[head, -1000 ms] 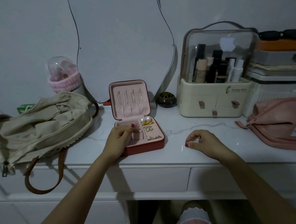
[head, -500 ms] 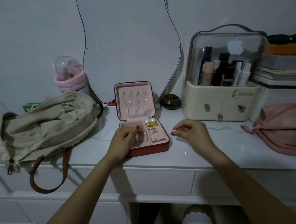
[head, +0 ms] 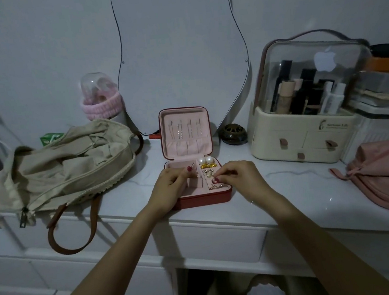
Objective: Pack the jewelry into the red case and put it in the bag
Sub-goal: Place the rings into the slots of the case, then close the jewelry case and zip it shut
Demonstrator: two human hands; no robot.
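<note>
The red case lies open at the middle of the white dresser top, its pink lid upright with several hair pins in it. Pearl earrings, gold studs and rings fill its right-hand slots. My left hand rests on the case's left compartment, thumb and forefinger pinched, with a thin pin-like piece sticking out. My right hand hovers over the right slots, fingertips pinched on a small piece I cannot make out. The beige bag lies unzipped to the left.
A cream cosmetics organizer stands at the right, with a pink pouch in front of it. A mirror leans on the wall behind the case, beside a dark round jar. The bag's brown strap hangs over the front edge.
My right hand lifted off the dresser top at the right, pinched, and moved left onto the case's right slots. My left hand stayed on the case.
</note>
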